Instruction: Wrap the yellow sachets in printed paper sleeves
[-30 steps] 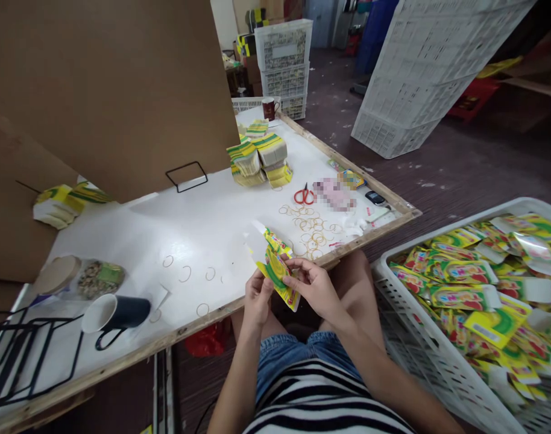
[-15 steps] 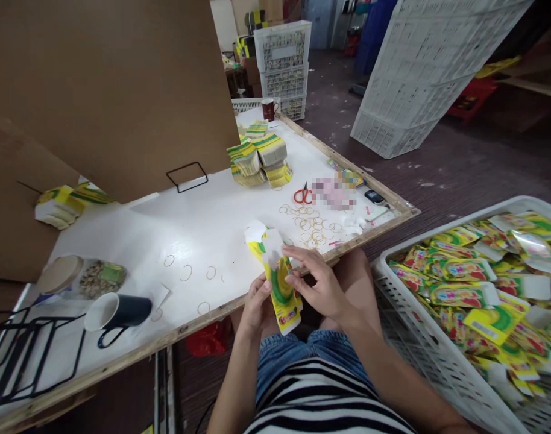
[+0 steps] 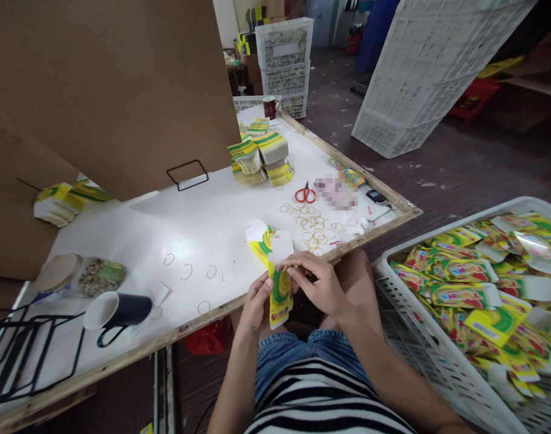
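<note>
Just over the table's front edge, my left hand point(image 3: 257, 299) grips a yellow and green printed small carton point(image 3: 280, 293), thumb on its near face. My right hand point(image 3: 318, 282) has its thumb and forefinger pinched at the carton's upper right side, just below a white flap point(image 3: 283, 243). Behind it another yellow and green printed card piece point(image 3: 259, 240) with a white end shows; whether it lies on the table or is held with the carton, I cannot tell. Several rubber bands point(image 3: 316, 229) lie beyond my right hand.
On the white table point(image 3: 239, 211) are bundled flat cartons point(image 3: 273, 149), red-handled scissors point(image 3: 305, 194), a dark mug point(image 3: 129, 310) on its side and a black wire rack point(image 3: 35, 355). A white crate point(image 3: 393, 256) full of printed packets stands at my right. Cardboard point(image 3: 122, 90) blocks the back left.
The carton has turned more upright, and its white flap stands out more. My right fingers have drawn together into a pinch at its side. My left hand stays about where it was.
</note>
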A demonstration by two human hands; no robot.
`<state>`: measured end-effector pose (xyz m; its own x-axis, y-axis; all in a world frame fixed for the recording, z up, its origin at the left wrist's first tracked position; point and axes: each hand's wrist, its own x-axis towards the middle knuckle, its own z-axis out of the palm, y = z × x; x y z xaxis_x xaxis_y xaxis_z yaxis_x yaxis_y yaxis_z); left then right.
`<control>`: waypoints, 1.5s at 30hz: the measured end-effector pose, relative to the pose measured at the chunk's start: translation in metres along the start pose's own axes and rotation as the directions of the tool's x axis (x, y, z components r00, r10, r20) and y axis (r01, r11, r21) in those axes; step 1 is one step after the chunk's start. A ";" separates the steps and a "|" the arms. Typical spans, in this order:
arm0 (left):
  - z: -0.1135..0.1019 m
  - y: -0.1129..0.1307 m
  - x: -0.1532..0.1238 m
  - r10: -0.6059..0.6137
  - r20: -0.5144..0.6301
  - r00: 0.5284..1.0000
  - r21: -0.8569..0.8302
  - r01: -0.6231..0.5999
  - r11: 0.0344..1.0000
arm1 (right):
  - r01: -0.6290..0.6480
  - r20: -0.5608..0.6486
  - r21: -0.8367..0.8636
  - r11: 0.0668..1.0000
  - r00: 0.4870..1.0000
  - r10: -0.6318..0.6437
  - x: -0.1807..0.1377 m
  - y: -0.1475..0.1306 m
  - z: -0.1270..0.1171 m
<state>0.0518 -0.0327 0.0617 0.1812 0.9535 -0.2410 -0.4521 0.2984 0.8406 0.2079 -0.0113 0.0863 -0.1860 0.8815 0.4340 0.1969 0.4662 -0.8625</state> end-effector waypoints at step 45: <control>-0.006 0.011 -0.010 0.035 0.250 0.968 0.225 -0.094 0.970 | -0.238 0.175 0.197 0.951 0.963 0.205 -0.004 0.022 -0.013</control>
<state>0.0402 -0.0385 0.0700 0.3774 0.9224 -0.0823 -0.2592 0.1905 0.9469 0.2250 -0.0033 0.0691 -0.3070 0.9314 0.1957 0.0418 0.2186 -0.9749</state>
